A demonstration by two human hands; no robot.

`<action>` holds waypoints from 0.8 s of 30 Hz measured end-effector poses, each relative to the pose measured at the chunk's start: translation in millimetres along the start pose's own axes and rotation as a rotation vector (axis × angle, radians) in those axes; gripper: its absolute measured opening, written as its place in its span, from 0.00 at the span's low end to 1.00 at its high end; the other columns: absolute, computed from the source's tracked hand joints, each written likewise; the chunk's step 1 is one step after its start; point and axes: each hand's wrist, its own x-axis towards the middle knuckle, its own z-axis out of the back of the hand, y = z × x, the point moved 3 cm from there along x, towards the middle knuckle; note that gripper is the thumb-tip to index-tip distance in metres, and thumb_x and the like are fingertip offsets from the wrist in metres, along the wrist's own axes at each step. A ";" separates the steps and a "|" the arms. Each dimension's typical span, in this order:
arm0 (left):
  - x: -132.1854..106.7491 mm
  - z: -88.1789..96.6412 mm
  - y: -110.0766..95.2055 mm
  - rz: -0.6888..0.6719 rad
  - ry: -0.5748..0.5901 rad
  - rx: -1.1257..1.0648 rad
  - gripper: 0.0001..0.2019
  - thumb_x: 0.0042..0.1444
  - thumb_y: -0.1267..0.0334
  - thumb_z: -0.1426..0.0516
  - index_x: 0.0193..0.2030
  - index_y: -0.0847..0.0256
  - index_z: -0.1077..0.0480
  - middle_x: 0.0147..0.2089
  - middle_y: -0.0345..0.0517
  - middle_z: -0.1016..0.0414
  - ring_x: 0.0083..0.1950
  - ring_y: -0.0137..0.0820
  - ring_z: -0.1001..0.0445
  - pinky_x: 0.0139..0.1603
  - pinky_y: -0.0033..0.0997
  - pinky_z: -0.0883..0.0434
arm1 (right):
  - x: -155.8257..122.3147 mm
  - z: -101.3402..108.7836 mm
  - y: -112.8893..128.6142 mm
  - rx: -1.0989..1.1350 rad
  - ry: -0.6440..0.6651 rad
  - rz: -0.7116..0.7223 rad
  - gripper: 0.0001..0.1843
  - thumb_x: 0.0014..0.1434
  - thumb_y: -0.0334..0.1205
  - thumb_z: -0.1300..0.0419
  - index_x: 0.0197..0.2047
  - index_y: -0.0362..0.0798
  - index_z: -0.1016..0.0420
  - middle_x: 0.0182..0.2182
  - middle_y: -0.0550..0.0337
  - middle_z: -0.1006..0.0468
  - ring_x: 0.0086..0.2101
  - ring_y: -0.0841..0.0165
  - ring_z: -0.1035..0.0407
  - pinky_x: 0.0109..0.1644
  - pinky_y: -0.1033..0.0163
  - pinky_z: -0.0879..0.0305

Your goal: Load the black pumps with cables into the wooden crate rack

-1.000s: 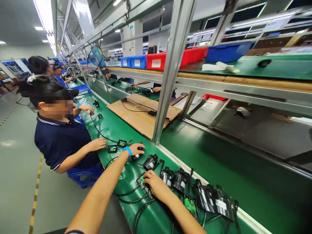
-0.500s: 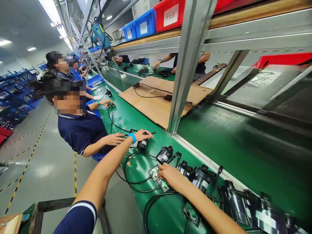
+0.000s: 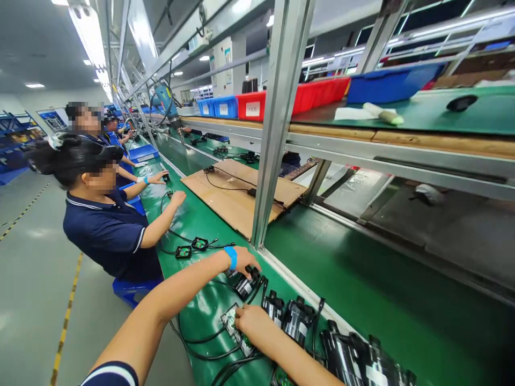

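Observation:
My left hand (image 3: 243,261), with a blue wristband, is curled over a small black pump motor (image 3: 246,285) on the green belt (image 3: 201,220). My right hand (image 3: 250,320) is closed over a small circuit board (image 3: 230,319) with black cables (image 3: 193,340) running off it. A row of similar black cylindrical motors (image 3: 298,321) lies to the right of my hands, along the belt's far edge. Two open black housings with green boards (image 3: 191,247) lie farther up the belt.
A seated co-worker in a navy polo (image 3: 108,230) reaches onto the belt to my left; more people sit beyond. A cardboard sheet (image 3: 237,195) lies across the belt's divider. A metal post (image 3: 273,123) rises ahead. Red and blue bins (image 3: 257,104) line the upper shelf.
My left hand has drawn a motor nearer along the belt, toward the row of motors. The co-worker's hand has moved from beside my left hand farther up the belt. The camera tilted up.

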 end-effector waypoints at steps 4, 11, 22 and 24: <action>18.0 -19.1 -32.8 -0.008 -0.098 0.152 0.08 0.44 0.63 0.30 0.30 0.54 0.23 0.35 0.48 0.21 0.37 0.47 0.24 0.35 0.43 0.29 | 2.1 -13.7 7.1 -0.109 -0.056 -0.026 0.03 0.60 0.35 0.37 0.37 0.52 0.22 0.35 0.59 0.22 0.34 0.61 0.26 0.23 0.58 0.59; -12.4 -19.2 -31.7 0.269 0.053 0.096 0.11 0.47 0.57 0.35 0.32 0.57 0.31 0.41 0.55 0.21 0.47 0.58 0.25 0.36 0.50 0.28 | 0.9 -58.7 -0.3 -0.221 -0.542 -0.035 0.17 0.43 0.22 0.38 0.32 0.53 0.24 0.35 0.63 0.22 0.29 0.61 0.27 0.23 0.63 0.36; -415.3 -6.9 -117.5 1.323 -1.437 -0.470 0.20 0.58 0.45 0.47 0.35 0.61 0.29 0.34 0.45 0.25 0.38 0.34 0.29 0.41 0.32 0.34 | -26.8 64.3 20.7 -0.198 -1.004 0.061 0.21 0.62 0.23 0.56 0.50 0.46 0.28 0.45 0.53 0.27 0.44 0.66 0.29 0.41 0.66 0.28; -489.0 -29.9 -178.2 1.452 -1.695 -0.502 0.23 0.54 0.41 0.45 0.35 0.62 0.27 0.34 0.45 0.25 0.39 0.35 0.28 0.43 0.33 0.32 | -28.7 95.6 25.9 -0.232 -1.091 0.083 0.20 0.67 0.27 0.58 0.52 0.44 0.28 0.46 0.52 0.27 0.47 0.66 0.30 0.45 0.65 0.30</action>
